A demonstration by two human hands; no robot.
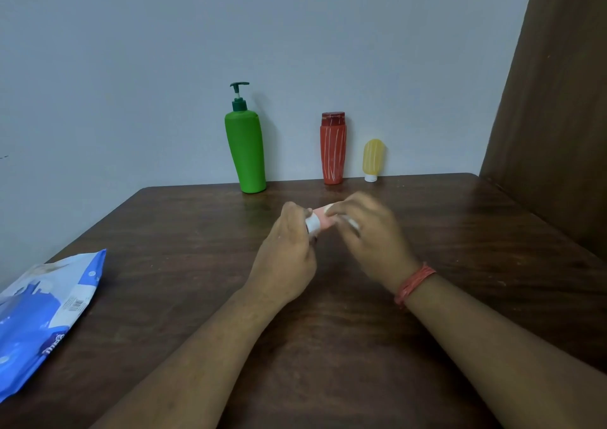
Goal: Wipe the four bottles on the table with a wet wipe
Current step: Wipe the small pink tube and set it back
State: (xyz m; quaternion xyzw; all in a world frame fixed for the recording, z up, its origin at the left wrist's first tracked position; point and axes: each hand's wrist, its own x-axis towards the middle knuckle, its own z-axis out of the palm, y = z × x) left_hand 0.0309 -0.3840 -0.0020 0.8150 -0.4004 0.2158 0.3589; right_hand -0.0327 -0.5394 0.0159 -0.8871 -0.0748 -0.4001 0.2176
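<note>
A small pink bottle (322,219) with a white cap lies sideways between my hands above the table's middle. My left hand (289,251) grips its capped end. My right hand (368,235) curls over the other end, pressing a white wet wipe (351,222) on it; the hand is blurred. Along the wall stand a tall green pump bottle (247,153), a red bottle (333,149) with a dark red cap, and a small yellow bottle (372,159) upside down on its white cap.
A blue and white wet-wipe pack (42,320) lies at the left edge of the dark wooden table (460,231). A grey wall runs behind the table. A brown panel (558,116) closes the right side.
</note>
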